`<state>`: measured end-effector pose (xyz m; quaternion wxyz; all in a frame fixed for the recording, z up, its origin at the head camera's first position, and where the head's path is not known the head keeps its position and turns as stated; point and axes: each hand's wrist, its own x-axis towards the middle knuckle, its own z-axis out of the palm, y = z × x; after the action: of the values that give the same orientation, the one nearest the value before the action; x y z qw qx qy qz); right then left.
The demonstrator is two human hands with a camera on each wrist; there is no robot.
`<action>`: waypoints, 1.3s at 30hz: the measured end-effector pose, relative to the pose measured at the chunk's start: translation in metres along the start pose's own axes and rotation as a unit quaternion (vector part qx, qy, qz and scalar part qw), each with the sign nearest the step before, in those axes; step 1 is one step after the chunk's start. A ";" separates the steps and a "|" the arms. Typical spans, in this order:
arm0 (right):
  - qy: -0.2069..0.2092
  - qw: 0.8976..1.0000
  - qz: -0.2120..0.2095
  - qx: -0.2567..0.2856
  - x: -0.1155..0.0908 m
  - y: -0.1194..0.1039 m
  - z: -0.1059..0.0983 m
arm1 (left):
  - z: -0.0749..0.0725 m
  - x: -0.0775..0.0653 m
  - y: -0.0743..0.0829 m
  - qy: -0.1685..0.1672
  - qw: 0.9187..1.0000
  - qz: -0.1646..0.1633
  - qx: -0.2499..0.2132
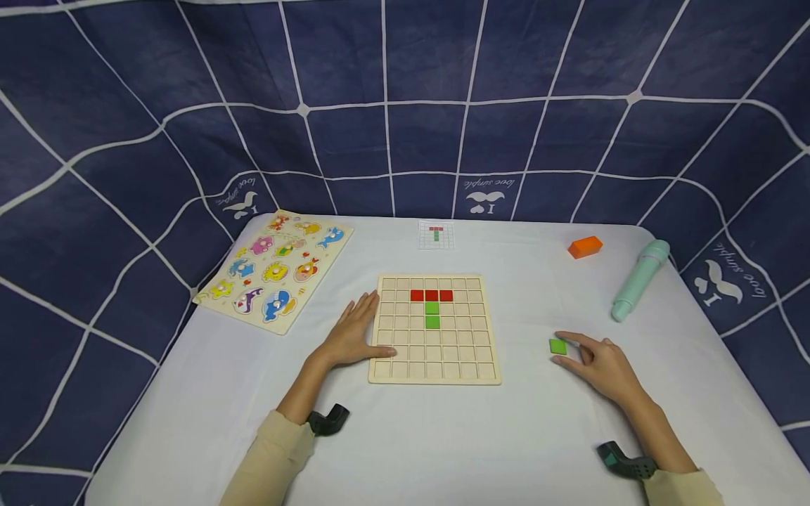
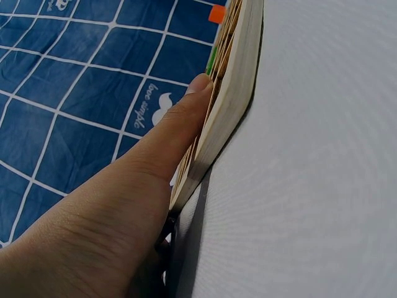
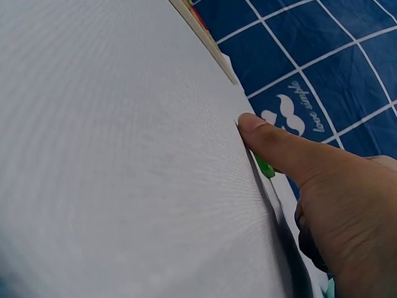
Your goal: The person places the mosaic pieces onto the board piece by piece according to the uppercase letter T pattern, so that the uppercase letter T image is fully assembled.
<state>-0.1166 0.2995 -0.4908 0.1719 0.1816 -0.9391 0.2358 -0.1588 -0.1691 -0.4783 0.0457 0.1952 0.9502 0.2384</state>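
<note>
A square wooden grid board (image 1: 436, 371) lies flat on the table. Three red tiles (image 1: 432, 296) form a row in it, with two green tiles (image 1: 432, 315) in a column below the middle one. My left hand (image 1: 351, 332) rests on the board's left edge, fingers extended along the side and thumb over the lower left cells; the left wrist view shows that thumb (image 2: 180, 124) on the rim. To the right of the board, my right hand (image 1: 598, 362) pinches a loose green tile (image 1: 557, 346) between thumb and forefinger, low at the tabletop. The thumb partly covers this tile in the right wrist view.
Behind the board lies a small printed card (image 1: 436, 235) with a red and green T pattern. A sea-animal puzzle board (image 1: 272, 270) is at the left. An orange block (image 1: 585, 247) and a mint-green cylinder (image 1: 640, 281) lie at the right. Blue checked cloth (image 1: 424, 140) hangs behind.
</note>
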 end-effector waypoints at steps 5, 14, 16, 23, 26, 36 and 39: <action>-0.002 1.000 0.002 0.009 0.000 0.001 0.000 | 0.000 0.000 -0.001 0.002 1.000 -0.002 -0.001; -0.002 1.000 0.014 0.016 -0.003 -0.001 0.000 | 0.000 0.000 0.000 0.005 1.000 0.001 -0.003; -0.002 1.000 0.018 0.021 -0.003 -0.001 0.001 | 0.000 0.000 0.000 0.006 1.000 0.003 -0.003; 0.006 1.000 0.019 0.010 -0.004 -0.002 0.001 | 0.000 0.000 0.000 0.001 1.000 0.002 0.000; 0.010 1.000 0.018 0.002 -0.004 -0.003 0.000 | -0.001 0.000 0.000 0.000 1.000 0.000 0.000; 0.025 0.999 -0.029 0.008 0.014 -0.014 -0.003 | -0.001 0.000 -0.001 0.003 1.000 0.002 -0.001; 0.017 0.999 -0.041 0.007 0.026 -0.025 0.002 | 0.000 0.000 -0.001 0.004 1.000 0.005 -0.002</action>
<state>-0.1291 0.2718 -0.4725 0.1960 0.2169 -0.9261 0.2384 -0.1589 -0.1701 -0.4783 0.0408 0.1991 0.9490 0.2411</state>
